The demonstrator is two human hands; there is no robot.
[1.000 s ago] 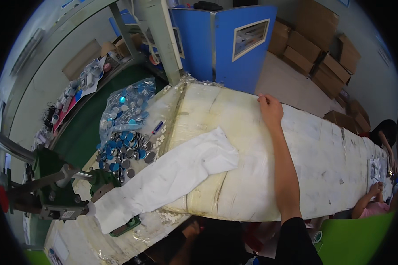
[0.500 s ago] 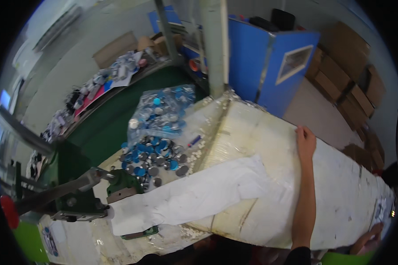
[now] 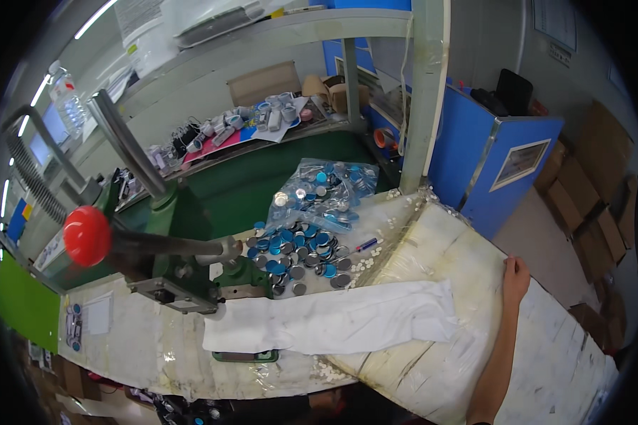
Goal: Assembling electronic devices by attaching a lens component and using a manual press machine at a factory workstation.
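At the far right edge of the work table, my right hand is closed, its fingers curled at the edge of the pale covering. Whether anything is inside the fingers is hidden. My left hand does not show. Left of my right forearm, a long white cloth lies across the table. Its left end covers part of a green base plate, beside a green lever press with a red ball knob. Beyond the cloth are several loose blue and silver round discs; a clear plastic bag holds more.
A small blue tube and white pellets lie right of the discs. A pale metal post rises behind the table. Farther back are a green belt, a blue partition and cardboard boxes.
The view has turned left and tilted, so the scene sits farther right. My right hand stays at the table edge. Another hand at the far right has left the view.
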